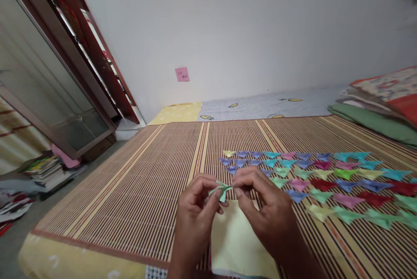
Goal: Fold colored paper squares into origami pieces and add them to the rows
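Held green origami piece [223,193]: creased matt paper. Striped mat [130,183]: ridged, bamboo-like slats. Far wall [247,31]: smooth, matt. Folded green cloth [368,123], right: matt. Framed door panel [42,53], left: glassy sheen.

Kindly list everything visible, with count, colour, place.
folded piece: one, light green, centre
paper shapes: dozens, multicoloured, right
paper sheet: one visible, pale yellow, front
striped mat: one, brown, middle
bedding: two patterns, yellow, checked, mat's edges
wall: one, white, behind
note: one, pink, wall
cloth pile: one, multicoloured, far right
book stack: one, multicoloured, left
glass panel: one, brown frame, left
left hand: one, bare, on folded piece
right hand: one, bare, likewise
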`<state>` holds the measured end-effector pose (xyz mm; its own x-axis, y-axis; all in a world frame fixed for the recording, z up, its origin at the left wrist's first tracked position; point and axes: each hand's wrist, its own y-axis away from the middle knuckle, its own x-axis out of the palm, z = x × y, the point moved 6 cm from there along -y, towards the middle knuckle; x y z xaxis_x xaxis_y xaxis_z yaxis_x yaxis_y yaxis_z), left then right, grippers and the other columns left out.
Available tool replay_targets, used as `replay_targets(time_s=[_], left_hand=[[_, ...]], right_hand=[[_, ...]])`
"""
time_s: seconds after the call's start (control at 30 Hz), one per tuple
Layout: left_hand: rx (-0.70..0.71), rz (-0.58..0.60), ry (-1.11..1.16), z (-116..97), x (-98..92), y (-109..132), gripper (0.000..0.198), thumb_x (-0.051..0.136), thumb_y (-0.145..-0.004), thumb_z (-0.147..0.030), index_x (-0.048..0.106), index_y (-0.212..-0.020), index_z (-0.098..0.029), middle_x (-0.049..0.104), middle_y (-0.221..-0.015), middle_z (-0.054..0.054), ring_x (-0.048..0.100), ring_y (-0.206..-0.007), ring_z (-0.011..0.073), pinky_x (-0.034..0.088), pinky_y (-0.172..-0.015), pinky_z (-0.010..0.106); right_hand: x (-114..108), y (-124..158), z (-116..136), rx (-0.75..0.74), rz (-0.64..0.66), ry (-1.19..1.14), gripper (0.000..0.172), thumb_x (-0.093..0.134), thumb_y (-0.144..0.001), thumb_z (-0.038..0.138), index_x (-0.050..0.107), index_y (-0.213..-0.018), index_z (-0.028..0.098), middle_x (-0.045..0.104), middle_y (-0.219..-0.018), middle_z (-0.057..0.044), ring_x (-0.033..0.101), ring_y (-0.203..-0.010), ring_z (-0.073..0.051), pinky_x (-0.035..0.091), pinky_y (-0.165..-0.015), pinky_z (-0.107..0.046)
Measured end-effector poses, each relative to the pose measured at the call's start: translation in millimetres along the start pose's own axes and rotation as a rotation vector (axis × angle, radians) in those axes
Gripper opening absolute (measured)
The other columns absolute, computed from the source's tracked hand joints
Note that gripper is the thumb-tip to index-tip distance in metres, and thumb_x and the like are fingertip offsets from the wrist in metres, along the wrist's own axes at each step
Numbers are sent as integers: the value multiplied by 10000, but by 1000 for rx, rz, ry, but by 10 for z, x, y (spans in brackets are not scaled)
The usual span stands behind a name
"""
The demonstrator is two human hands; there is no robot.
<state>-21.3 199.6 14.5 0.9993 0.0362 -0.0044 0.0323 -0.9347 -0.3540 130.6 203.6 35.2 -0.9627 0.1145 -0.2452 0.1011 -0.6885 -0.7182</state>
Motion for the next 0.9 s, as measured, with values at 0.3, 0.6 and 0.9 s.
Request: replay_targets(time_s=[0.3,0.6,0.9], left_hand=[[53,8,-105,-3,19,-8,122,650,-960,-240,695,-855,-198,625,-943,25,594,-701,120,526,-578,226],[-3,83,-31,26,108,11,84,642,-963,-231,683,-899,-194,622,-899,12,597,-683,113,521,-615,224],[-55,87,30,33,165,14,102,628,-963,-236,639,-871,-194,621,-894,11,593,-703,125,517,-648,243]], right_hand=[[41,16,5,-16,10,130,157,568,-934,115,589,-797,189,605,-828,-28,615,-813,-180,481,-707,-308],[32,14,22,-14,4,134,123,609,-881,86,645,-861,201,655,-899,-37,636,-914,-217,501,-784,-354],[28,26,36,1,1,135,143,576,-915,83,608,-838,200,637,-891,-43,612,-891,-223,486,-767,-370]])
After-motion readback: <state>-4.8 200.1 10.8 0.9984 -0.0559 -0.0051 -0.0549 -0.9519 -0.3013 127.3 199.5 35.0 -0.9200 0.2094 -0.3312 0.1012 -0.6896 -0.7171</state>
